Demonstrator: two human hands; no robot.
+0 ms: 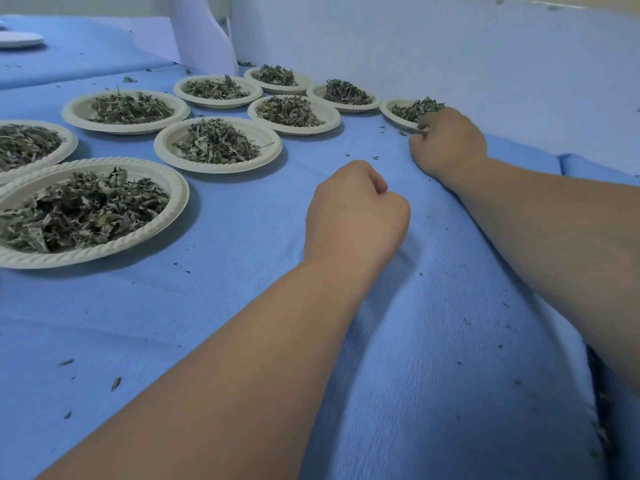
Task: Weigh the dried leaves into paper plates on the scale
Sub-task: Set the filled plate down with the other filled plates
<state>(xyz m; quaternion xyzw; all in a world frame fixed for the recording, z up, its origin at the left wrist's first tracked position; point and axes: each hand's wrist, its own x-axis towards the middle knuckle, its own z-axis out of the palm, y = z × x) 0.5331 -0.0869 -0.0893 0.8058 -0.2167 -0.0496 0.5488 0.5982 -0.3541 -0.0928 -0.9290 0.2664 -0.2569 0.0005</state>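
Note:
Several white paper plates heaped with dried green leaves stand on a blue cloth (242, 306); the nearest plate (180, 202) is at the left. The far right plate (391, 110) holds a small heap of leaves (414, 109). My right hand (448, 143) reaches out to that plate, and its fingers grip the near rim. My left hand (356, 216) hovers over the cloth in a fist, holding nothing I can see. No scale shows in this view.
A white wall (450, 53) runs close behind the plates on the right. A white flat object (20, 39) lies at the far left edge. Loose leaf crumbs are scattered over the cloth. A blue cushion edge (595, 168) rises at the right.

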